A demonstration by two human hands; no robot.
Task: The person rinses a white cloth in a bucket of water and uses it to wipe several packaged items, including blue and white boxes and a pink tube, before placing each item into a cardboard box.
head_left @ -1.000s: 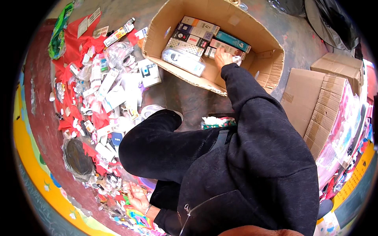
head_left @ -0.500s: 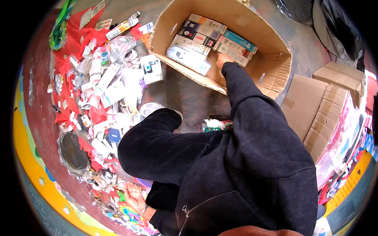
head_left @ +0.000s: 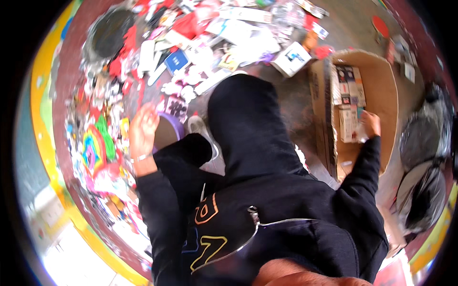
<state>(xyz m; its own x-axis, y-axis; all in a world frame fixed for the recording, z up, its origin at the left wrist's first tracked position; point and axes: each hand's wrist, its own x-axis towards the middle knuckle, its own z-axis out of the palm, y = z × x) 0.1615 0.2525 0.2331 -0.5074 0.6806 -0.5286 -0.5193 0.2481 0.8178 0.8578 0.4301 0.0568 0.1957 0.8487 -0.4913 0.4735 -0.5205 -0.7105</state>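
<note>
My right hand [head_left: 370,125] reaches into a large open cardboard box [head_left: 389,102] on the right. Its fingers are curled beside a row of small product cartons [head_left: 350,88], and a blurred whitish thing [head_left: 361,134] shows at them. I cannot make out what the hand holds. My left hand [head_left: 144,127] hovers at the left with its fingers stretched out and nothing in them, near the rim of a purple tub [head_left: 174,123]. Loose small goods lie on the floor beyond it, among them a rainbow-coloured item [head_left: 94,150].
A heap of mixed packages on red cloth spreads over the floor ahead, with a blue box [head_left: 177,61], a white carton [head_left: 291,59] and a dark round container [head_left: 112,33]. Black plastic-wrapped bundles [head_left: 422,186] stand at the right, and a red paddle [head_left: 380,27] lies at the far right.
The view has swung left, so the cardboard box now sits at the right. My right hand stays inside it; the long pale package near it is no longer visible. My left hand has risen, fingers extended.
</note>
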